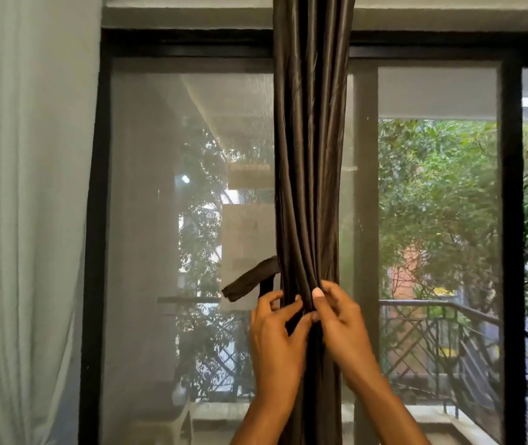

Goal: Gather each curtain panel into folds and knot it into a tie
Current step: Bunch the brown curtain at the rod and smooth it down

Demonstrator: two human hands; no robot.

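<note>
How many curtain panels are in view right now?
2. The dark curtain hangs gathered at centre; the sheer curtain hangs at far left. Others may be out of frame.

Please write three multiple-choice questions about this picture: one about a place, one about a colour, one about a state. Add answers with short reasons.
1. Where does the white sheer curtain hang?
A) left of the dark curtain
B) right of it
C) on the floor

2. What colour is the dark curtain?
A) red
B) brown
C) yellow

3. The dark curtain is:
A) spread flat
B) gathered into folds
C) taken down

Answers: 1 A, it fills the left side. 2 B, its shiny folds look dark brown. 3 B, the left hand and right hand pinch its bunched folds.
</note>
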